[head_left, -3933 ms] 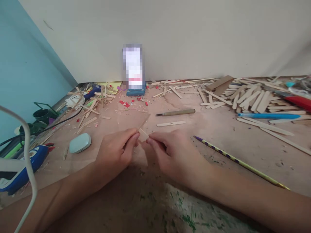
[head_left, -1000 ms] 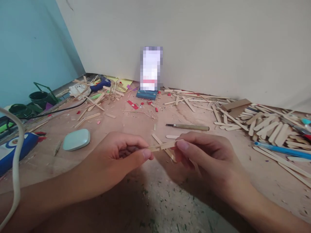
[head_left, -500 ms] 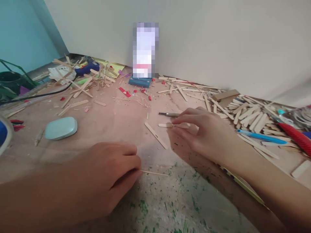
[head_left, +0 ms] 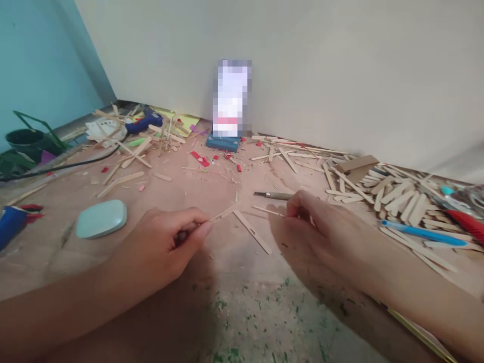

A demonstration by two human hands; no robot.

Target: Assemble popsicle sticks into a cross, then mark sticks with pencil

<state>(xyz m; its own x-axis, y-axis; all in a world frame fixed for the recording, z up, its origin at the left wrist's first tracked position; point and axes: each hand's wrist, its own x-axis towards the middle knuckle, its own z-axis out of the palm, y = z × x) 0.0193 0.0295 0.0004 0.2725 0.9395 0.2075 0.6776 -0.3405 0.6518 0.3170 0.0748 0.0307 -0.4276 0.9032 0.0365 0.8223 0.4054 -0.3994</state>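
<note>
My left hand (head_left: pixel 177 239) is closed in a pinch on a thin wooden craft stick (head_left: pixel 224 213), whose free end points right and away from me. Across from it, my right hand (head_left: pixel 308 222) pinches another craft stick (head_left: pixel 266 210), seen nearly edge-on, with its tip towards the left. The two sticks are apart. Between and below them, a craft stick with a small slot (head_left: pixel 252 232) lies flat on the table. Just beyond my right hand lies a carving tool (head_left: pixel 278 195) with a dark metal tip. My fingers hide the held ends of both sticks.
A pale mint case (head_left: pixel 101 219) lies left of my left hand. Loose craft sticks (head_left: pixel 401 196) pile up at the right, near a blue pen (head_left: pixel 423 233). A blue glue gun (head_left: pixel 145 120) sits among sticks at the back left. A blurred phone (head_left: pixel 231 98) leans against the wall.
My left hand has risen away from me, swinging its stick's tip upward. My right hand has turned its stick edge-on and shifted slightly right. The view has tilted up a little.
</note>
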